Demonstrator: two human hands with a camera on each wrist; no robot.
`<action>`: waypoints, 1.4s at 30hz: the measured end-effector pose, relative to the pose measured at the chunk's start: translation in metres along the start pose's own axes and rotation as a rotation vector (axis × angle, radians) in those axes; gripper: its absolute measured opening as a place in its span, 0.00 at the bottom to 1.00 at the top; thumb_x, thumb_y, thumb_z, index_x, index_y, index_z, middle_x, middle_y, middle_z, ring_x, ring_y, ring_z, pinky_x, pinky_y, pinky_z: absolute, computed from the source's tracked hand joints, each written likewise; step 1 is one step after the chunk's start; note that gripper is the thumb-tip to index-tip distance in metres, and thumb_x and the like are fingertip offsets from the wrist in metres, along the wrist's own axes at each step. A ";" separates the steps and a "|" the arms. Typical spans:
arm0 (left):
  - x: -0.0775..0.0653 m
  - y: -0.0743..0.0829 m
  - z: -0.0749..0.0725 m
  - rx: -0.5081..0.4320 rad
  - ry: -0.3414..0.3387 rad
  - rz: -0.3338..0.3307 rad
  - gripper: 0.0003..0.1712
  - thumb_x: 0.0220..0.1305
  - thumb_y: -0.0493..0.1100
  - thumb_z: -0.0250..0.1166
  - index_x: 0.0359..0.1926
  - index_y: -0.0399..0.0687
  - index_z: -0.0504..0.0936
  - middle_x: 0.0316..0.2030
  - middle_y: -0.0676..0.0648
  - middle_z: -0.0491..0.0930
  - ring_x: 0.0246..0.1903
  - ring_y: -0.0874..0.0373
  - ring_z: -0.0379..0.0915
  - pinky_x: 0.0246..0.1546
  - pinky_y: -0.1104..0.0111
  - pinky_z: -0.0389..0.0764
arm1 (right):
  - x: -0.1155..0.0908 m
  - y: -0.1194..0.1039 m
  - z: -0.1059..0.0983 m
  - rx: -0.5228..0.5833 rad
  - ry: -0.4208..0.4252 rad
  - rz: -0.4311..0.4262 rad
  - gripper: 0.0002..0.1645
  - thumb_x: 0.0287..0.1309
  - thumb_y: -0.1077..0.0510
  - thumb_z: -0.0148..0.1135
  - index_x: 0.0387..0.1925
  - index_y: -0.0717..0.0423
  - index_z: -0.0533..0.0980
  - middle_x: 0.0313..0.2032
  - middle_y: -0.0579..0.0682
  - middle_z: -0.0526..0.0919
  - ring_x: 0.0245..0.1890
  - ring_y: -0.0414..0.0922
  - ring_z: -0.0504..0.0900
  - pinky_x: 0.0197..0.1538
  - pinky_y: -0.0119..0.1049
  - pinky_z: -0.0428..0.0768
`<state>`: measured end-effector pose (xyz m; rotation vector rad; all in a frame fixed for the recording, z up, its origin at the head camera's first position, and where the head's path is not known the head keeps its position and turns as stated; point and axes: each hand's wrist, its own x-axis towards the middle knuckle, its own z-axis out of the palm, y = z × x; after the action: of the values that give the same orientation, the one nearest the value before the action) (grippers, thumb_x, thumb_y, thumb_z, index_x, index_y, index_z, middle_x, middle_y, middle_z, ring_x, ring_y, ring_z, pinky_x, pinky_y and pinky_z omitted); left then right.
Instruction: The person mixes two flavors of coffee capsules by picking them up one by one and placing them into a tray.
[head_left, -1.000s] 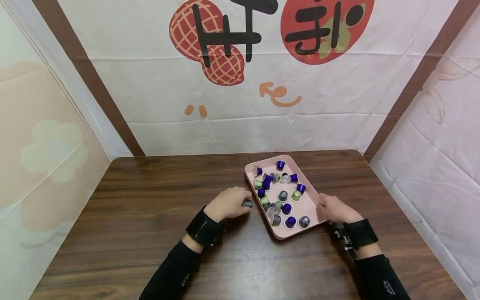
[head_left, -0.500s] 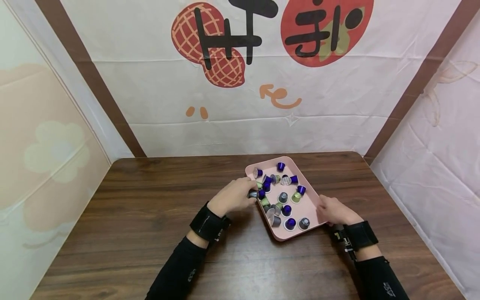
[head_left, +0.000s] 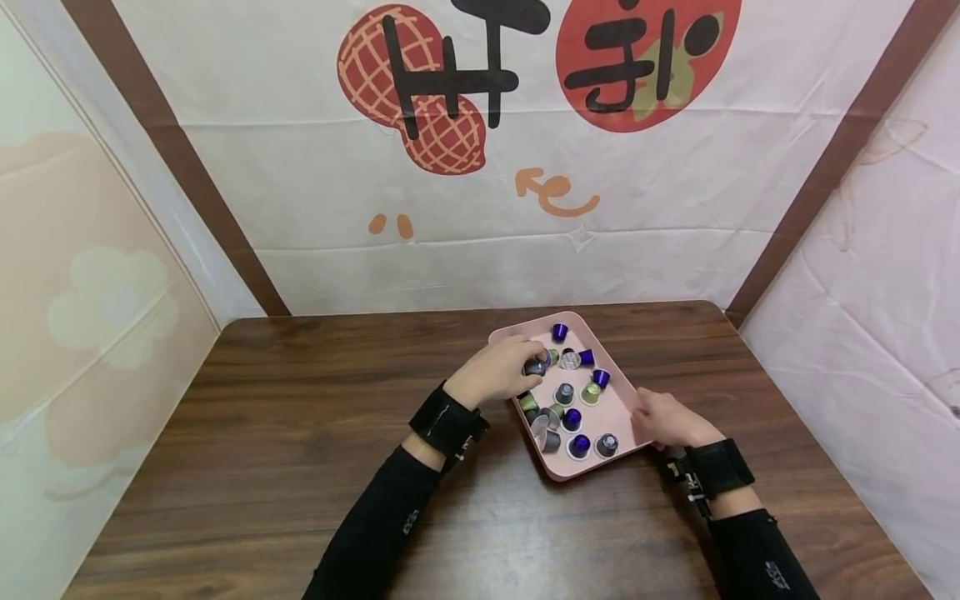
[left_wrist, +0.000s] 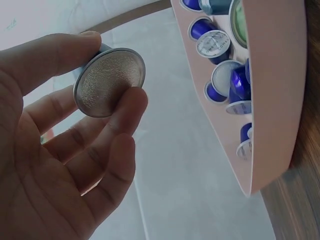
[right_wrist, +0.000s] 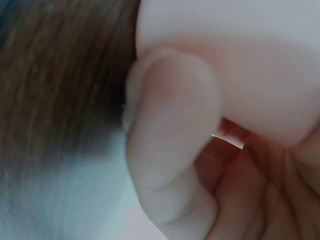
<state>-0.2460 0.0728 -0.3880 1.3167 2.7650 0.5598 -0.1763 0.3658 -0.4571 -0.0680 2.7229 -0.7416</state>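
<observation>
My left hand is over the left side of a pink tray, pinching a grey coffee capsule between thumb and fingers. In the left wrist view this capsule has its silver foil lid turned to the camera, and the other fingers are bent below it. My right hand grips the tray's right edge; close up in the right wrist view, a bent finger lies against the pink wall. Several blue, green and grey capsules lie scattered in the tray, some hidden behind my left hand.
The tray sits at an angle on a dark wooden table. A white printed cloth hangs behind the table's back edge, with more cloth at the left and right sides. Blue capsules stand near the tray's front corner.
My left hand has moved right and slightly away from me, from beside the tray to over it, carrying the grey coffee capsule. My right hand keeps its grip on the tray edge.
</observation>
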 end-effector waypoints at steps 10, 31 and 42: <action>0.032 0.006 0.003 0.029 -0.087 -0.010 0.10 0.61 0.44 0.64 0.43 0.49 0.79 0.34 0.53 0.71 0.34 0.60 0.66 0.35 0.72 0.66 | 0.002 0.001 -0.001 -0.003 -0.001 0.000 0.04 0.66 0.63 0.47 0.36 0.60 0.67 0.23 0.53 0.72 0.16 0.45 0.74 0.21 0.38 0.74; 0.059 0.003 0.024 -0.011 -0.172 -0.072 0.16 0.62 0.45 0.64 0.49 0.47 0.78 0.33 0.53 0.73 0.33 0.61 0.68 0.32 0.73 0.67 | 0.002 0.000 -0.001 0.010 -0.008 -0.007 0.03 0.66 0.63 0.47 0.36 0.60 0.66 0.23 0.53 0.72 0.16 0.45 0.74 0.21 0.38 0.74; 0.055 0.000 0.024 0.038 -0.147 -0.086 0.19 0.62 0.46 0.63 0.54 0.47 0.77 0.44 0.47 0.76 0.39 0.60 0.67 0.36 0.71 0.69 | 0.002 0.001 -0.001 -0.007 0.001 -0.011 0.04 0.66 0.63 0.46 0.36 0.61 0.67 0.23 0.53 0.71 0.16 0.45 0.74 0.21 0.38 0.74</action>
<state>-0.2766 0.1215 -0.4035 1.1864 2.7091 0.3913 -0.1786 0.3674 -0.4573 -0.0838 2.7279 -0.7354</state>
